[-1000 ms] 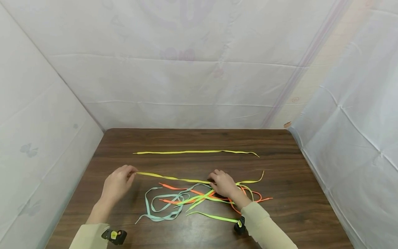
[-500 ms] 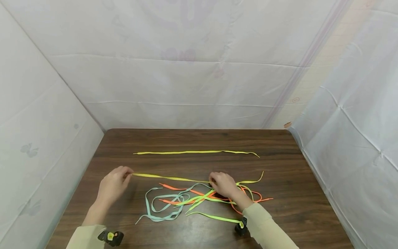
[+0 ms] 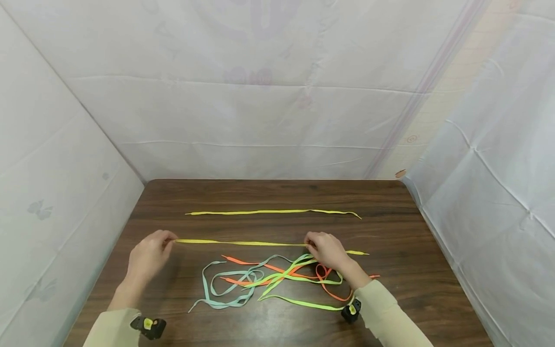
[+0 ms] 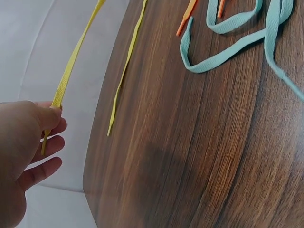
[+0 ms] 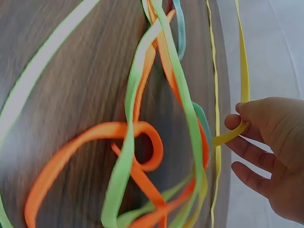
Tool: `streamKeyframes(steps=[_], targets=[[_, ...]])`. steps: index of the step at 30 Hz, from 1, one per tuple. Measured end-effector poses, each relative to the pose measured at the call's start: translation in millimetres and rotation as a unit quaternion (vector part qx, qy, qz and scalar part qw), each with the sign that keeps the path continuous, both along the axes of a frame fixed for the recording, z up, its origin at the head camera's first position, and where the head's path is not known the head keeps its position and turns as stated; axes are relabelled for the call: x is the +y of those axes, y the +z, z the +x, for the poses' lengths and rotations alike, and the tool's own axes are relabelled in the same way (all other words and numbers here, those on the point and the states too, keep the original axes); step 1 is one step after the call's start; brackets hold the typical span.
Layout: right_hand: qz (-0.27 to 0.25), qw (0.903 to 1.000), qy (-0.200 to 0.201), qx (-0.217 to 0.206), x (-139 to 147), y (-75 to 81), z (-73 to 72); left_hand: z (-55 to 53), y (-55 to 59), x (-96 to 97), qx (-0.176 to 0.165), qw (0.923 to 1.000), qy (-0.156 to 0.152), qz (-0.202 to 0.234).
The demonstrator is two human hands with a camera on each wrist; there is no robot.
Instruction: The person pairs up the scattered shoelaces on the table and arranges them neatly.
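Observation:
A yellow shoelace stretches nearly straight between both hands, in front of the loose pile. My left hand pinches its left end between thumb and forefinger; in the left wrist view the tip pokes out below the thumb. Toward the right, my right hand pinches the same lace between thumb and fingers, and a short tail runs out past that hand. In the right wrist view the held lace bends at the fingertips. A second yellow shoelace lies straight across the table farther back.
Nearer the person, light blue, orange and neon green shoelaces lie loosely tangled on the brown wooden table. White sheeting surrounds the table's back and sides.
Both hands have moved the yellow lace: the left hand went further left, the right hand rightward and slightly back. The lace has pulled free of the pile and straightened, and its right tail has shortened.

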State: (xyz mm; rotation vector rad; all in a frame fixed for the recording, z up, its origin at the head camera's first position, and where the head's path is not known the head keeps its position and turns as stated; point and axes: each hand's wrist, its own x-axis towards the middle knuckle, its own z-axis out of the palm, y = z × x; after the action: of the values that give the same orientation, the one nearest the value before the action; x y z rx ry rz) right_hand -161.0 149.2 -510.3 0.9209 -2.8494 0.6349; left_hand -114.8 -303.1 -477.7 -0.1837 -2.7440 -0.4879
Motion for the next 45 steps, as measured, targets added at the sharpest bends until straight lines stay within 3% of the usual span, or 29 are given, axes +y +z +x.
streamKeyframes(steps=[8, 13, 18, 31, 37, 45], targets=[[0.010, 0.9998, -0.015, 0.002, 21, 6.2, 2.2, -1.1, 1.4, -9.3, -0.020, 0.9996, 0.019, 0.006], [0.037, 0.9987, 0.008, 0.034, 29, 4.8, 4.2, -1.9, 1.6, -14.5, -0.025, 0.9992, 0.029, 0.008], [0.057, 0.9945, 0.036, 0.080, 33, 6.3, 8.1, -2.8, 3.3, -19.0, -0.018, 0.9990, 0.039, 0.006], [0.076, 0.9920, 0.035, 0.095, 45, 21.0, 13.0, -3.3, 9.6, -29.6, 0.013, 0.9977, 0.067, 0.005], [0.053, 0.9931, 0.022, 0.102, 57, 28.3, 12.3, 1.0, 14.1, -37.4, 0.004, 0.9953, 0.097, 0.008], [0.007, 0.9961, 0.010, 0.087, 78, 36.4, 10.6, 3.7, 10.5, -51.2, -0.014, 0.9942, 0.107, 0.006]])
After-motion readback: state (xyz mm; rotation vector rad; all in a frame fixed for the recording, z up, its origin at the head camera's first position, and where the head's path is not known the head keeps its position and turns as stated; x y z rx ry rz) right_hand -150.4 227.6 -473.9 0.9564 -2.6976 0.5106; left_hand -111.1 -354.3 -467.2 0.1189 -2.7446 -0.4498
